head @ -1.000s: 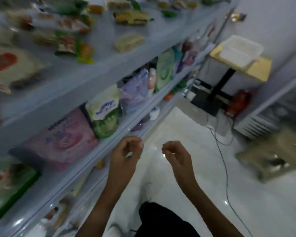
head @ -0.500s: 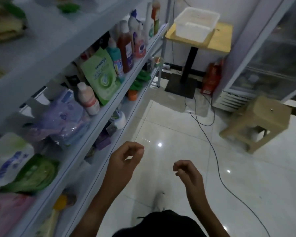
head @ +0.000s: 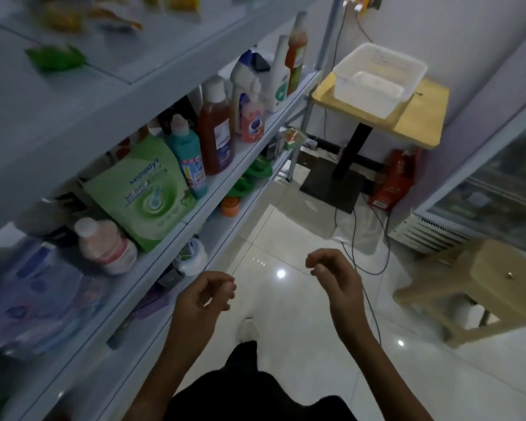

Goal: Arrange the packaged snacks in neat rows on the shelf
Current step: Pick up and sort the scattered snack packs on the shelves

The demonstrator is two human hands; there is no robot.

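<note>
L hand (head: 207, 294) and R hand (head: 331, 273) hang over the floor (head: 286, 299) w/ fingers loosely curled, holding nothing, just right of the shelf (head: 170, 71) edge. Outward: middle tier carries bottles (head: 214, 129) and a green pouch (head: 143, 189); the snacks (head: 55, 57) lie scattered on the top tier, upper left, blurred, well apart from both hands. Judged step: reach up to the top tier; do it well by taking one pack at a time, squaring edges to the shelf front, same facing, no overlap btwn rows.
</note>
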